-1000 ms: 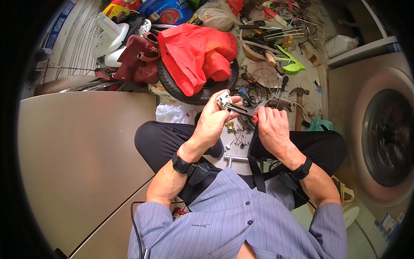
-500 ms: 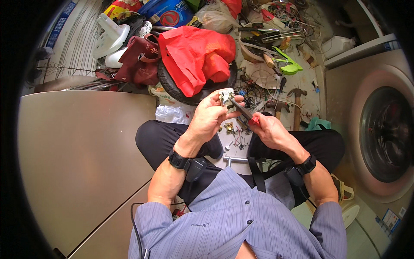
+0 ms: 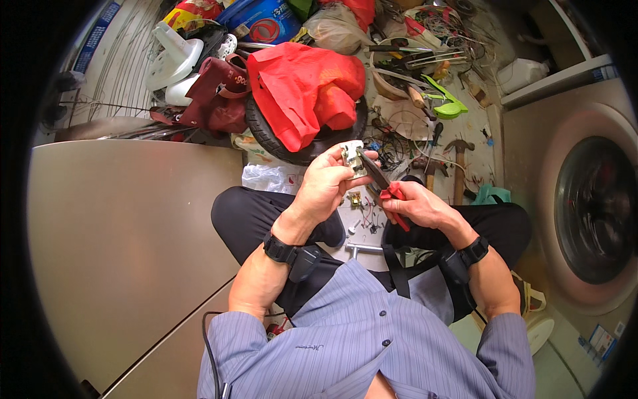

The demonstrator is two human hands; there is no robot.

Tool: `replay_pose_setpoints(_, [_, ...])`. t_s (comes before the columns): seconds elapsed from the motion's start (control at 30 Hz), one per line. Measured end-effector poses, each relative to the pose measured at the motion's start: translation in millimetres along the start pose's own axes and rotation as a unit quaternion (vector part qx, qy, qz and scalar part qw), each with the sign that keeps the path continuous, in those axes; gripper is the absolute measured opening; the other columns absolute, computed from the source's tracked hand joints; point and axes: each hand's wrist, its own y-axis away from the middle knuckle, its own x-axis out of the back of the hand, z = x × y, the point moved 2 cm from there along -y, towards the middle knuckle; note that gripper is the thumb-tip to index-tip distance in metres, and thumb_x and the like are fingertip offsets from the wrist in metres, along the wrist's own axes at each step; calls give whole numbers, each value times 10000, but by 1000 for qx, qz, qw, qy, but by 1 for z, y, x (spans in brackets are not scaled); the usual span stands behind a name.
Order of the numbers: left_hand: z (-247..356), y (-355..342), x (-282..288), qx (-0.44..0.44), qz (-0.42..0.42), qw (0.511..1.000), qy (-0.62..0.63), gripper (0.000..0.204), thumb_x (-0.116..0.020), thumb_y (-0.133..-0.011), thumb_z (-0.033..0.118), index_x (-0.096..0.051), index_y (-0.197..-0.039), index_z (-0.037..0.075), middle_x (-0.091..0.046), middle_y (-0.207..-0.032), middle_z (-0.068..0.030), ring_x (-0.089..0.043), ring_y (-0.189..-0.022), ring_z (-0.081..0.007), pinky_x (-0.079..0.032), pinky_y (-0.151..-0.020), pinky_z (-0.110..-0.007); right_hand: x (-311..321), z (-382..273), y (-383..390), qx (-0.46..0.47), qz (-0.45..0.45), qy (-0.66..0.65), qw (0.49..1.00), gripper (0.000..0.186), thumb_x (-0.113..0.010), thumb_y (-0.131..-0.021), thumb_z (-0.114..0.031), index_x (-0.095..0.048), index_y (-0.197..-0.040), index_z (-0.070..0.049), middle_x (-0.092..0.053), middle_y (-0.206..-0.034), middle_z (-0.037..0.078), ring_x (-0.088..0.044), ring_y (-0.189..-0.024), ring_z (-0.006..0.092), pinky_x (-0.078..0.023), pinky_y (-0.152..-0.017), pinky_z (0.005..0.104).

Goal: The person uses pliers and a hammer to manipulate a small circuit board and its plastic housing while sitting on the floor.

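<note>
The left hand (image 3: 323, 185) has its fingers grasping a small white part (image 3: 353, 159); the right hand (image 3: 420, 203) grasps red-handled pliers (image 3: 389, 191), tips at the part, bite unclear. Work seems under way: a circuit board (image 3: 355, 199) and wire scraps (image 3: 370, 216) lie loose nearer on the floor; the part appears unfinished.
</note>
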Motion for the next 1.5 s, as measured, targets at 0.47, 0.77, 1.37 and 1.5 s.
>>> replay_pose_setpoints(0.47, [-2, 3, 3, -18, -4, 1000, 10, 501, -445, -853, -112, -488, -1346, -33, -599, -1308, -249, -625, -1197, -353, -516, -1049, -476, -1, 8, -5, 3, 34, 67, 997, 154, -603, -995, -176, -572, -935, -38, -603, -744, 41, -566, -639, 131, -456, -594, 300])
replay_pose_setpoints(0.77, [0, 4, 0, -25, 33, 999, 5, 473, -448, -882, -93, -489, -1348, -21, -608, -1309, -224, -622, -1203, -336, -524, -1038, -453, -6, 9, -6, 198, 217, 316, 902, 110, -644, -930, -114, -573, -967, -40, -603, -779, 153, -616, -726, 352, -490, -632, 409])
replay_pose_setpoints(1.37, [-10, -7, 18, -146, 156, 936, -281, 421, -489, -988, 13, -482, -1408, -11, -630, -1218, -123, -640, -1058, -181, -538, -918, -311, -2, 16, -6, 222, 296, 557, 744, 272, -654, -836, -30, -603, -1103, -24, -622, -935, 133, -623, -884, 323, -511, -761, 408])
replay_pose_setpoints(1.5, [-9, -5, 19, -163, 162, 908, -350, 424, -490, -983, 10, -508, -1406, 8, -625, -1174, -108, -636, -1010, -167, -544, -894, -307, -3, 15, -7, 235, 299, 482, 790, 268, -650, -828, -19, -602, -1092, -21, -629, -931, 144, -627, -882, 338, -513, -758, 436])
